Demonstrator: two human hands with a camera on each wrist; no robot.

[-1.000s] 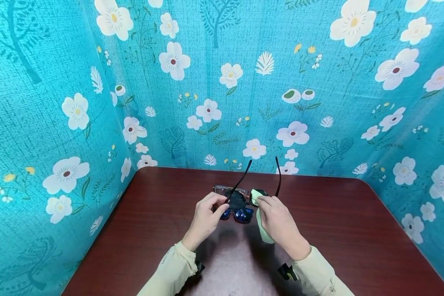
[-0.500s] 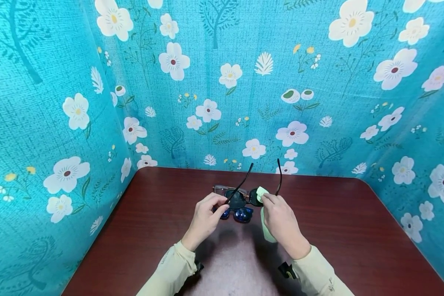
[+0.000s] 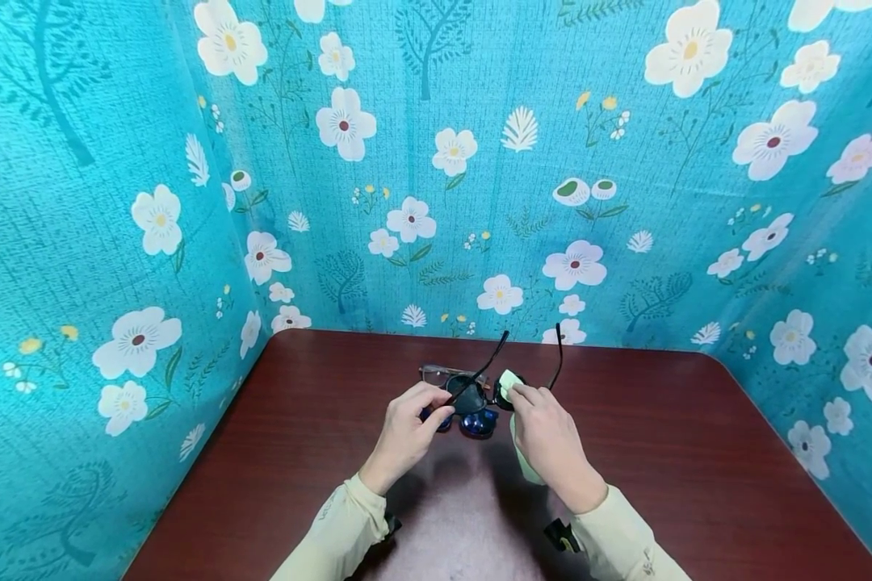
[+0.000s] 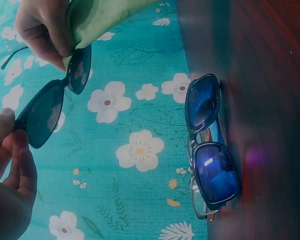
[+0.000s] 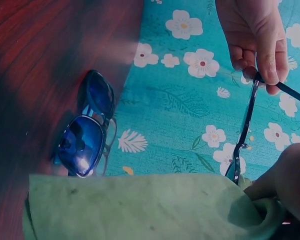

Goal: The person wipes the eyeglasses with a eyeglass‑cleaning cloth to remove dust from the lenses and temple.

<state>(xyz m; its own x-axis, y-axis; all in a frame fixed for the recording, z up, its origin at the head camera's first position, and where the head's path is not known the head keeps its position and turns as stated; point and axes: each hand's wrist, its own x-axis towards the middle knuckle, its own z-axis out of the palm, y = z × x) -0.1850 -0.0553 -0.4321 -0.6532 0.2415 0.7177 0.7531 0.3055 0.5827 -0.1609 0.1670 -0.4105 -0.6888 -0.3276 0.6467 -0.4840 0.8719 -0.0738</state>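
Note:
My left hand (image 3: 409,432) pinches black sunglasses (image 3: 468,397) at the hinge end of the left lens, holding them above the table with both temples unfolded and pointing away. My right hand (image 3: 552,440) grips a pale green cloth (image 3: 529,466) against the other lens, which is partly covered. In the left wrist view, the cloth (image 4: 107,17) folds round that lens and the dark left lens (image 4: 44,120) is bare. The right wrist view has the cloth (image 5: 140,210) hanging wide across the bottom, hiding part of the frame.
Blue-mirrored sunglasses (image 3: 478,423) lie on the dark red wooden table (image 3: 320,403), below the held pair. Just behind them lie clear-lensed eyeglasses (image 3: 436,374), partly hidden. A blue flowered curtain (image 3: 421,161) encloses the table's back and sides.
The right hand with the cloth slid right across the lens, then slightly back left. The temple tips have shifted right and lower. The left hand keeps its pinch.

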